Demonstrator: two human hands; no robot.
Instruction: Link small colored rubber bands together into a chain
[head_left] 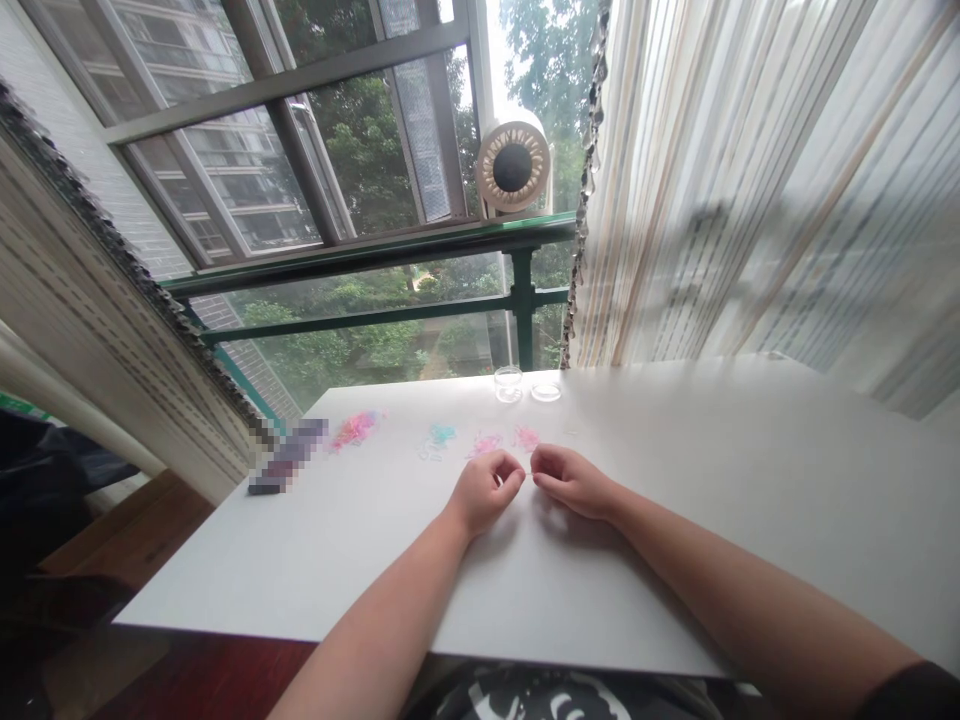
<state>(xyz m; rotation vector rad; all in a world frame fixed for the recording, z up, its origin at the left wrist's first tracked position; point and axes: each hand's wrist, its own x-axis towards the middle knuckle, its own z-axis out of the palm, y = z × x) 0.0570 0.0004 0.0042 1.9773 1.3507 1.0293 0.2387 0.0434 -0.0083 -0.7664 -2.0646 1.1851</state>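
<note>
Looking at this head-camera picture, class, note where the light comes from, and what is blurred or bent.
Head view: daylight enters through the window; soft shadows lie under both hands on the white table; the curtain is smeared; a patch near the table's left edge is pixelated; window frames splay from lens distortion.

A tiny, pale thing is pinched between the fingertips of both hands, just above the white table; it is too small to tell its colour or shape. Just beyond it lie 2 loose pink clusters of small elastic bands, flat on the tabletop, with a teal cluster to their left and a larger pink and orange heap farther left, well apart from the rest.
</note>
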